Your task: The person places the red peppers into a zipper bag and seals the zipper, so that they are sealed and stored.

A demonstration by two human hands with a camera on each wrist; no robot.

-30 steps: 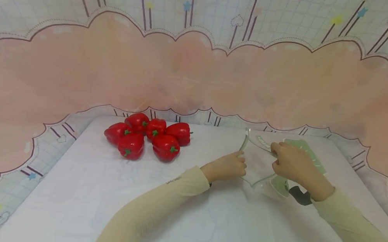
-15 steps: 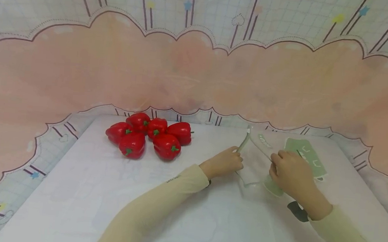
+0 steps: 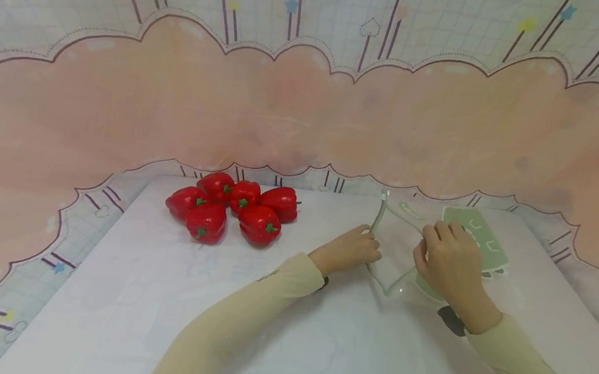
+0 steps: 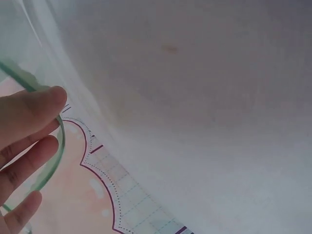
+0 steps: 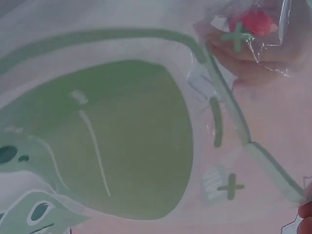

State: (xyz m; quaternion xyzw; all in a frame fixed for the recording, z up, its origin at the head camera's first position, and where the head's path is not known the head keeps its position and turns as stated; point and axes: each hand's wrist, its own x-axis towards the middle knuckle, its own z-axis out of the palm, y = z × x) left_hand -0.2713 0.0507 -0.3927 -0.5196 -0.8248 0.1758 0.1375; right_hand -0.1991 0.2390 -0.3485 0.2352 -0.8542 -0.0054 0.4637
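Observation:
A clear plastic bag (image 3: 393, 253) with green-lined edges and printed green cartoon shapes lies to the right on the table, its mouth spread apart. My left hand (image 3: 346, 252) pinches the left side of the mouth; in the left wrist view, thumb and fingers (image 4: 41, 102) hold the green rim. On the opposite side, my right hand (image 3: 453, 263) grips the bag's edge with bent fingers, covering part of the print. The right wrist view is filled by the printed bag (image 5: 136, 146), with fingertips (image 5: 305, 224) at its lower right edge.
Several red bell peppers (image 3: 259, 225) with green stems sit in a cluster at the back left of the white table (image 3: 316, 351). Behind the table hangs a patterned pink and white cloth (image 3: 285, 113). Through the bag, a red patch (image 5: 257, 23) shows in the right wrist view.
My right hand has dropped slightly along the bag's edge, and its fingers have shifted. The bag's mouth has changed shape a little. My left hand keeps its hold; the peppers stay put.

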